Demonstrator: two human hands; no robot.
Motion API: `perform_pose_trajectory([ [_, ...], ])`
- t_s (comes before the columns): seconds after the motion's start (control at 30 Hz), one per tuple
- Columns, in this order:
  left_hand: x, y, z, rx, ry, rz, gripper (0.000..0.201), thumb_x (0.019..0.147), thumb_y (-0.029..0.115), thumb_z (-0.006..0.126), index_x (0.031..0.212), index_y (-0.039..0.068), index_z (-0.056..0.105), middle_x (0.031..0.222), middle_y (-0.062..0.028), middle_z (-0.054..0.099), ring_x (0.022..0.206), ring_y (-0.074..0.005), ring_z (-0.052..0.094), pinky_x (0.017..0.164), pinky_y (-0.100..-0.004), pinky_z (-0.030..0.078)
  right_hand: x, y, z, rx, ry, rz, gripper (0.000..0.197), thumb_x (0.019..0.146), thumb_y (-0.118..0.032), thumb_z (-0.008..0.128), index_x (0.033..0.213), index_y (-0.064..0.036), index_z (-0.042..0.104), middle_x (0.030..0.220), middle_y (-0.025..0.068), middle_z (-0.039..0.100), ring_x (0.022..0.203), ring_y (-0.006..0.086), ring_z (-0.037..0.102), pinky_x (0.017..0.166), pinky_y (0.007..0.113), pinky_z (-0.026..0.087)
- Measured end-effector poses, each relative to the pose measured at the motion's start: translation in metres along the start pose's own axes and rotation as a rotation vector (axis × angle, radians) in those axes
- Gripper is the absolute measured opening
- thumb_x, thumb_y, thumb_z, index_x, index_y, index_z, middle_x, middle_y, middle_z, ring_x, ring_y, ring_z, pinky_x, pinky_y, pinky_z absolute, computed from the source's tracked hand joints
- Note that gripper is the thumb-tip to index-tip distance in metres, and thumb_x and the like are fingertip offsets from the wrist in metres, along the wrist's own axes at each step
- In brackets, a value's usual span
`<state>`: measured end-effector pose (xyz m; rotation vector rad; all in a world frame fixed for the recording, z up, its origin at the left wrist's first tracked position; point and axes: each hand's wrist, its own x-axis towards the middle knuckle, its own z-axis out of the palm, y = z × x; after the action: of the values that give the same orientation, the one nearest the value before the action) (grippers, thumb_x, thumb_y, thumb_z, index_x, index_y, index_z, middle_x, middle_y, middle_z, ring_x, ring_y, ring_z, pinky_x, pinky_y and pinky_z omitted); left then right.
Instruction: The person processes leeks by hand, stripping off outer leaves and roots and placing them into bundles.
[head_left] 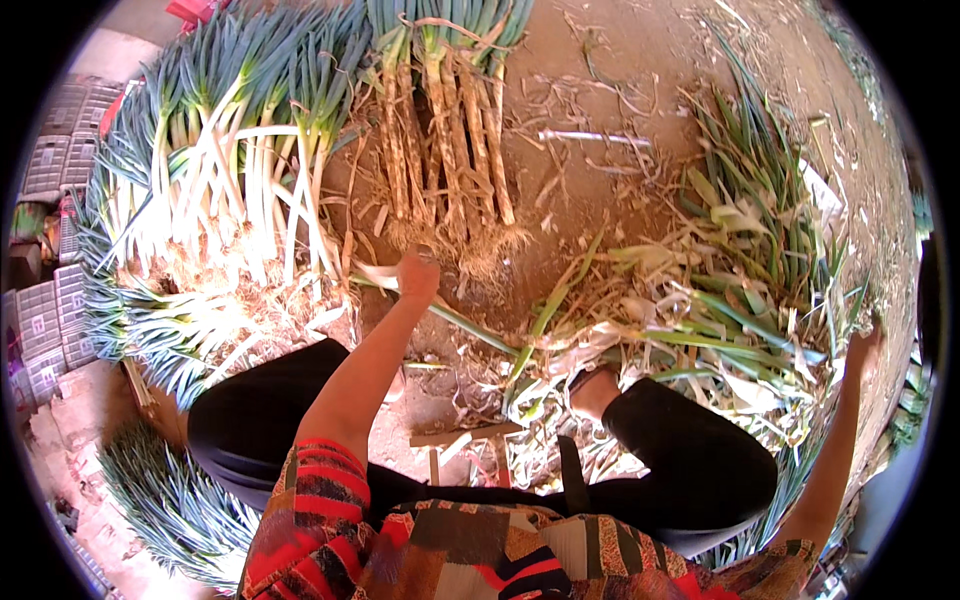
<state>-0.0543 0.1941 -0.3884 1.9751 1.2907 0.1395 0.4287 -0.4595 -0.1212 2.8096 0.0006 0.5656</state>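
Observation:
My left hand [420, 272] is closed at the root ends of a row of soil-browned leeks [445, 140]; what its fingers hold, if anything, is hidden. Under that wrist runs a single leek stalk [470, 327], its pale end to the left and its green end to the right. Far to the right, my right hand [865, 350] is stretched out at the edge of a heap of stripped leek leaves [750, 220]. Its fingers are too small and blurred there to read.
A big pile of white, cleaned leeks [235, 190] lies on the left, with more green leeks [180, 500] behind my left knee. Grey plastic crates [45, 330] line the left edge. A low wooden stool [467, 436] stands between my legs. A white stick [593, 137] lies on the dirt floor.

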Motion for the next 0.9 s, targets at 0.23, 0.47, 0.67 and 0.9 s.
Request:
perform_pose_trajectory([
  [0.23,0.093,0.047,-0.036,0.202,0.054,-0.043,0.052,0.073,0.016,0.065,0.117,-0.003,0.043,0.113,-0.0233,0.050,0.100,-0.0387,0.051,0.083,-0.0460,0.043,-0.131,-0.392,-0.030,0.820,-0.726,-0.640,0.048,0.079,-0.013,0.062,0.124,-0.0084,0.046,0.114,0.0143,0.055,0.093,0.0242,0.058,0.078,0.034,0.048],
  [0.47,0.160,0.025,-0.024,-0.173,-0.104,-0.234,0.092,0.067,0.034,0.076,0.132,-0.004,0.025,0.132,-0.0262,0.034,0.119,-0.0359,0.041,0.095,-0.0445,0.037,-0.253,-0.612,-0.043,0.491,-1.269,-0.620,0.076,0.083,-0.053,0.051,0.131,0.0034,0.032,0.133,0.0229,0.036,0.118,0.0320,0.045,0.093,0.044,0.043],
  [0.67,0.140,0.060,0.003,-0.359,-0.317,-0.364,0.111,0.065,0.039,0.077,0.138,-0.005,0.007,0.139,-0.0292,0.020,0.128,-0.0382,0.028,0.105,-0.0469,0.027,-0.306,-0.644,-0.001,0.838,-1.231,-0.283,0.085,0.079,-0.056,0.054,0.135,0.0017,0.027,0.132,0.0222,0.039,0.116,0.0328,0.046,0.094,0.041,0.043],
  [0.9,0.052,0.093,0.026,-0.465,-0.350,-0.379,0.110,0.066,0.040,0.077,0.137,-0.007,0.006,0.134,-0.0306,0.027,0.124,-0.0374,0.034,0.103,-0.0460,0.031,-0.313,-0.560,-0.005,0.910,-1.291,-0.061,0.077,0.082,-0.047,0.055,0.136,0.0002,0.027,0.127,0.0212,0.045,0.103,0.0277,0.056,0.079,0.037,0.049],
])
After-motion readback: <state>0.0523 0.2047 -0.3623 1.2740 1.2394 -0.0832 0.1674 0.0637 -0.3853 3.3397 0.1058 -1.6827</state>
